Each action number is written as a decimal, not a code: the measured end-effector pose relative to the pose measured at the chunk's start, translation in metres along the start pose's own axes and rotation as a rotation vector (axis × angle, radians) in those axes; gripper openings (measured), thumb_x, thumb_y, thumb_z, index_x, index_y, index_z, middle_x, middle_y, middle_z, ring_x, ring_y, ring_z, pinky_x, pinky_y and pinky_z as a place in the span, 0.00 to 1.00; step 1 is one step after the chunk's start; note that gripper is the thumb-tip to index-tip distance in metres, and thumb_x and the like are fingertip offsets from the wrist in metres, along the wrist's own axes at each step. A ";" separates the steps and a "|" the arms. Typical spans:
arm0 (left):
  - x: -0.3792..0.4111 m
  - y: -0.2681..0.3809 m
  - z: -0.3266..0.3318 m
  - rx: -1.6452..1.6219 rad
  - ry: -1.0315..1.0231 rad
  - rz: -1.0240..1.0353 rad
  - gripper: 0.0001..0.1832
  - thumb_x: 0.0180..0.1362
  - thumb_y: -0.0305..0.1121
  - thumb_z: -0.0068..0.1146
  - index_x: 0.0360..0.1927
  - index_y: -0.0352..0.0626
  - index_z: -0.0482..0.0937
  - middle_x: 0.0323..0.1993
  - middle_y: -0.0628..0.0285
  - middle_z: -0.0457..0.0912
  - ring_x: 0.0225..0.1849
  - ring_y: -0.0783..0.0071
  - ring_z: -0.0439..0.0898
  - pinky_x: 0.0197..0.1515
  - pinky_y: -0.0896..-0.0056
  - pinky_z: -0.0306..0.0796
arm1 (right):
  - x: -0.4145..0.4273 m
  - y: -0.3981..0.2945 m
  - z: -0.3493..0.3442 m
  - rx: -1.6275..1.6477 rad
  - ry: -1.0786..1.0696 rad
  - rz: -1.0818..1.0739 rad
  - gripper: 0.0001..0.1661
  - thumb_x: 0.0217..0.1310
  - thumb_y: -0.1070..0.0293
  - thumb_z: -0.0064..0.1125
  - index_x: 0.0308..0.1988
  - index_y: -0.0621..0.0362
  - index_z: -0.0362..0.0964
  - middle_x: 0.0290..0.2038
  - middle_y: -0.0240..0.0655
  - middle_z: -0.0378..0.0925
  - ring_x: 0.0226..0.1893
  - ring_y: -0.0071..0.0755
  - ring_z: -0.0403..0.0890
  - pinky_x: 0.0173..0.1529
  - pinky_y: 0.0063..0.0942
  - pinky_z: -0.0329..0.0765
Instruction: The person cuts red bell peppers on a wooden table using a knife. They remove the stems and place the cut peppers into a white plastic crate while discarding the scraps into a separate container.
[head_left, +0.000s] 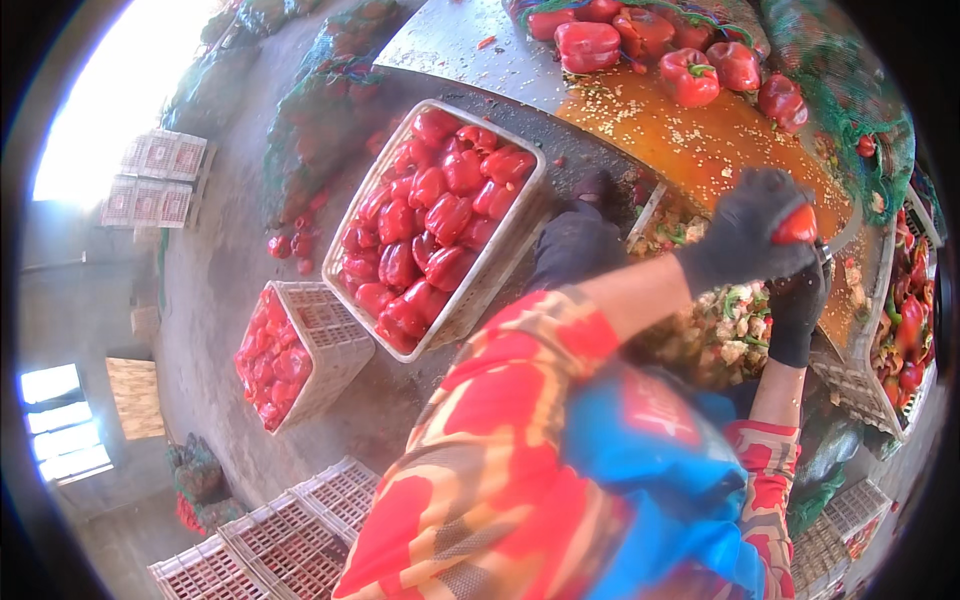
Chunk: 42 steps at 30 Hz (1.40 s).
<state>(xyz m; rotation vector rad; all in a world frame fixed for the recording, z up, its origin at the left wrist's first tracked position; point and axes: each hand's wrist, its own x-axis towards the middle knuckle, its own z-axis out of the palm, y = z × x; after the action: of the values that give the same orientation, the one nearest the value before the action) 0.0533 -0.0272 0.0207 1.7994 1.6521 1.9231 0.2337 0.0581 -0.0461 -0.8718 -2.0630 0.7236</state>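
Observation:
My left hand (750, 229), in a dark glove, holds a red bell pepper (796, 226) over the table's edge. Just below it, my right hand (801, 296), also gloved, is closed around a hand tool (826, 252); a metal part shows by the pepper, but its working end cannot be made out. Several whole red bell peppers (589, 47) lie on the wet, seed-strewn metal table (637, 127), beside a green mesh sack (832, 90). Beneath my hands, a container holds pepper cores and seeds (739, 322).
A large plastic crate (480, 322) full of red peppers stands left of my legs, with a smaller filled crate (330, 360) beside it. At the right is a crate (855, 382) of red pepper pieces. Mesh sacks (315, 127) lie on the floor; more crates (277, 540) stand lower left.

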 end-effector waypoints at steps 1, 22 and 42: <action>0.008 -0.008 -0.024 0.029 0.065 0.078 0.31 0.38 0.41 0.72 0.48 0.44 0.76 0.46 0.54 0.75 0.48 0.51 0.73 0.54 0.55 0.68 | 0.005 -0.013 0.000 -0.142 0.043 -0.069 0.17 0.65 0.69 0.50 0.53 0.62 0.68 0.46 0.39 0.76 0.39 0.32 0.77 0.42 0.29 0.76; -0.130 -0.298 -0.472 1.413 -0.035 -0.757 0.20 0.58 0.54 0.48 0.31 0.50 0.82 0.38 0.52 0.81 0.44 0.47 0.78 0.47 0.46 0.71 | 0.021 0.001 0.060 0.107 0.122 0.649 0.12 0.61 0.69 0.59 0.44 0.63 0.72 0.26 0.25 0.70 0.21 0.15 0.68 0.25 0.18 0.65; -0.138 -0.328 -0.471 1.538 0.257 -0.735 0.20 0.54 0.47 0.54 0.46 0.48 0.76 0.37 0.54 0.78 0.41 0.52 0.77 0.44 0.50 0.70 | 0.027 0.038 0.057 -0.200 0.038 0.540 0.08 0.59 0.70 0.61 0.39 0.58 0.73 0.25 0.23 0.70 0.21 0.15 0.66 0.25 0.19 0.63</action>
<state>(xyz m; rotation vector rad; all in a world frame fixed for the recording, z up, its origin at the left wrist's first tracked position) -0.4416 -0.2733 -0.1873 0.5443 3.5674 0.3850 0.1875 0.0901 -0.0929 -1.5781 -1.8973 0.7747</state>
